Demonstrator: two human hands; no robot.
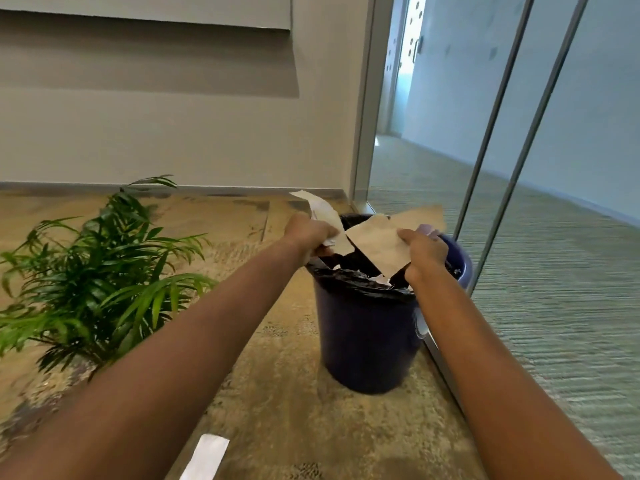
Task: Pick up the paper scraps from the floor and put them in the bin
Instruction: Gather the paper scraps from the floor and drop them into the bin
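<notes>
A dark blue bin (367, 341) lined with a black bag stands on the carpet beside a glass wall. Both my arms reach out over its mouth. My left hand (308, 235) grips a bunch of white and tan paper scraps (325, 213) above the bin's left rim. My right hand (424, 252) pinches a large tan paper scrap (377, 244) and a further tan piece behind it over the opening. More crumpled scraps lie inside the bin. A white paper strip (204, 457) lies on the floor close to me.
A green leafy plant (100, 271) stands left of the bin. A glass partition with metal frames (498, 140) runs along the right, its bottom rail touching the bin. A grey wall (173, 133) closes the back.
</notes>
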